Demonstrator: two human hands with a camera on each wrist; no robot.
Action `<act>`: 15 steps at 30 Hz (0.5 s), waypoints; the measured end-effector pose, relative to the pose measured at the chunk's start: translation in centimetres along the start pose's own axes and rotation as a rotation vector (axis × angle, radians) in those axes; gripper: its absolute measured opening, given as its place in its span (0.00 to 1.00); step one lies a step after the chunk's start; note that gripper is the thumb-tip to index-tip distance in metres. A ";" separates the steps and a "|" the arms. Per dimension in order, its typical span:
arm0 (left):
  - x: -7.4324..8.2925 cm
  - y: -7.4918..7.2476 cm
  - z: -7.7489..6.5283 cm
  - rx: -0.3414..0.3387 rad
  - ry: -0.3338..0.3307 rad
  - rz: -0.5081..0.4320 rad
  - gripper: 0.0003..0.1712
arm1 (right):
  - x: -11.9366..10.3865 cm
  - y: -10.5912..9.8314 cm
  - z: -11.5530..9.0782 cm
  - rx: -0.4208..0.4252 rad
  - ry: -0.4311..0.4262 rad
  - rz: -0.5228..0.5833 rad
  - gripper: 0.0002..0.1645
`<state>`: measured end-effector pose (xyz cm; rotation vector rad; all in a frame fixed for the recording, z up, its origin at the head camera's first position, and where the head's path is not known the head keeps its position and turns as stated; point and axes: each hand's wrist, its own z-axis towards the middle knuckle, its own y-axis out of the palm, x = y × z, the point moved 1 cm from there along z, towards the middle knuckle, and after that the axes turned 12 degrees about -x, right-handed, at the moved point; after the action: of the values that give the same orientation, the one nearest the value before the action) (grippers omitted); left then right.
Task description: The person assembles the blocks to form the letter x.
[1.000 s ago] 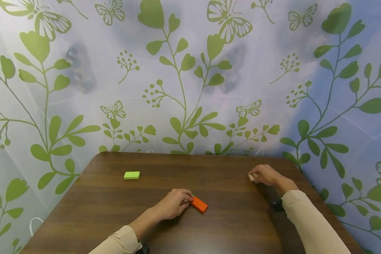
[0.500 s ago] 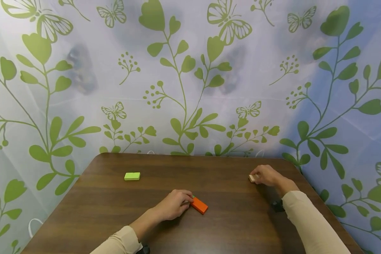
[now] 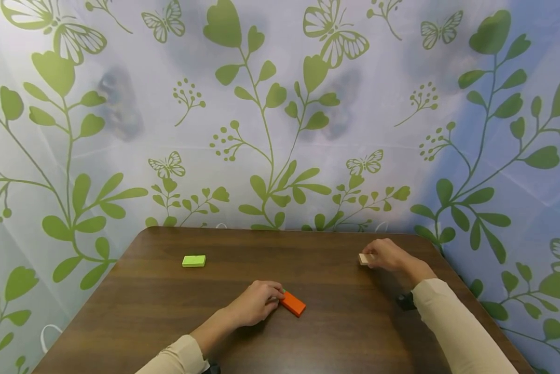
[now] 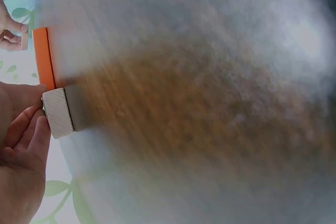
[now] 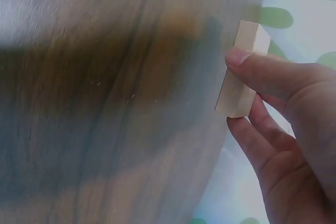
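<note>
In the head view my left hand is at the middle of the table, its fingertips by an orange block. The left wrist view shows the left thumb and fingers pinching a block with a bare-wood end, close against the orange one. A thin green sliver shows by these fingertips in the head view; most of the pinched block is hidden there. Farther right, my right hand pinches a plain wooden block between thumb and fingers. Whether that block touches the table I cannot tell.
A lime-green block lies flat at the back left of the brown wooden table. Behind the table's far edge hangs a pale curtain printed with green leaves and butterflies.
My right hand has shifted slightly left with the wooden block, which has turned a little. My left hand, the orange block and the lime-green block stay in place.
</note>
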<state>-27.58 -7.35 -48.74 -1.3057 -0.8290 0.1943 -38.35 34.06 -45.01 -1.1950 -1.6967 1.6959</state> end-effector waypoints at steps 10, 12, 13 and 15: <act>-0.1 -0.1 0.0 0.003 -0.008 -0.023 0.11 | -1.7 -0.7 0.9 0.015 -0.053 -0.004 0.18; -0.1 0.0 0.0 0.002 -0.011 -0.023 0.11 | -2.1 -0.7 1.0 0.017 -0.070 0.002 0.18; -0.1 0.0 0.0 0.001 -0.012 -0.022 0.11 | -2.2 -0.7 1.1 0.017 -0.082 0.001 0.18; -0.1 0.0 0.0 0.000 -0.014 -0.024 0.11 | -2.5 -0.6 1.3 0.014 -0.101 0.002 0.19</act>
<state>-27.69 -7.38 -48.80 -1.2956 -0.8560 0.1848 -38.22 31.37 -43.97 -1.1223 -1.7398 1.7944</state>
